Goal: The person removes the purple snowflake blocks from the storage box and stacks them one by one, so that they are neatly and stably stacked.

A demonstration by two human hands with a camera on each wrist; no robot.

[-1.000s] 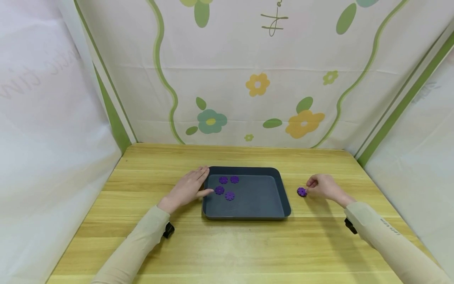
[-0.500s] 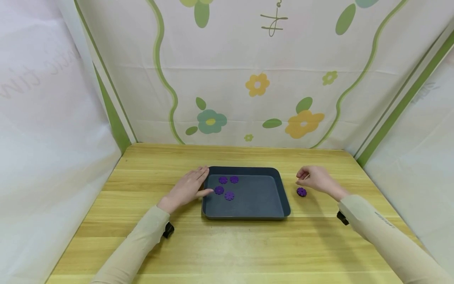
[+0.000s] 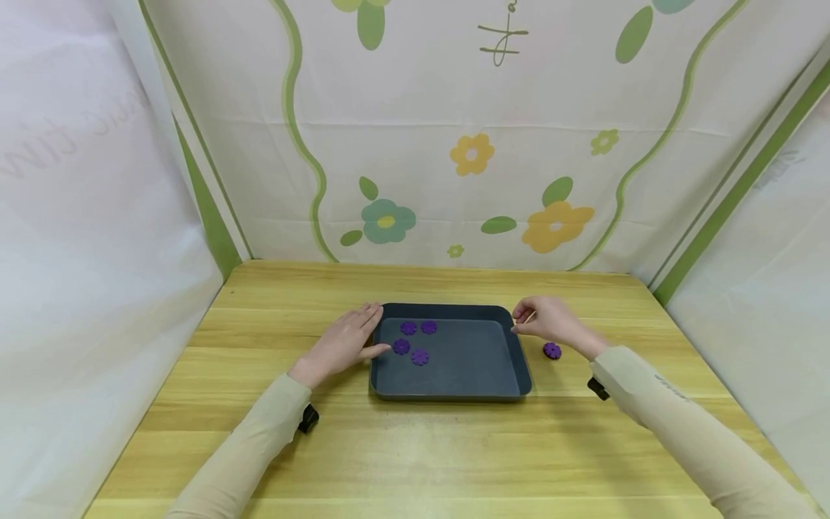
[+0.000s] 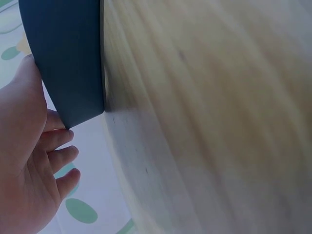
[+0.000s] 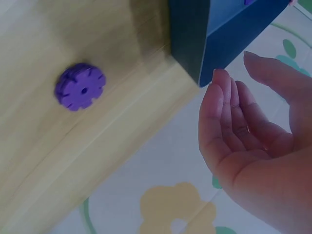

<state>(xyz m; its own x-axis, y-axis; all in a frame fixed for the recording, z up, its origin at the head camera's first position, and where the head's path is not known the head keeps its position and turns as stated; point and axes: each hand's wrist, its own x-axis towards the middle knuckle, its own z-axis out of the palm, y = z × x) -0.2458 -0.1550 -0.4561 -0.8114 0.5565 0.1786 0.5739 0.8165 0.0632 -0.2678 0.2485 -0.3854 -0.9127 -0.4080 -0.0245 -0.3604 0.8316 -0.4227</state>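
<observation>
My left hand (image 3: 344, 342) holds the left rim of a dark grey rectangular tray (image 3: 454, 398). Its thumb reaches over the side wall, with the fingers at the back left corner; in the left wrist view the outer fingers (image 4: 67, 183) hang beside that corner. Several purple notched discs (image 3: 420, 357) lie flat in the tray's left part. Over at the tray's back right corner, my right hand (image 3: 551, 321) has its fingers bent. The right wrist view shows thumb and fingertips apart and nothing between them. To the right of the tray, a small stack of purple discs (image 5: 80, 87) sits on the table.
The wooden table (image 3: 441, 461) carries the tray near its middle. White cloth (image 3: 428, 173) printed with flowers stands along the back edge, and more white cloth hangs on the left and right sides.
My right hand has left the stack of purple discs and moved left, up to the tray's back right corner. My left hand and the tray have stayed put.
</observation>
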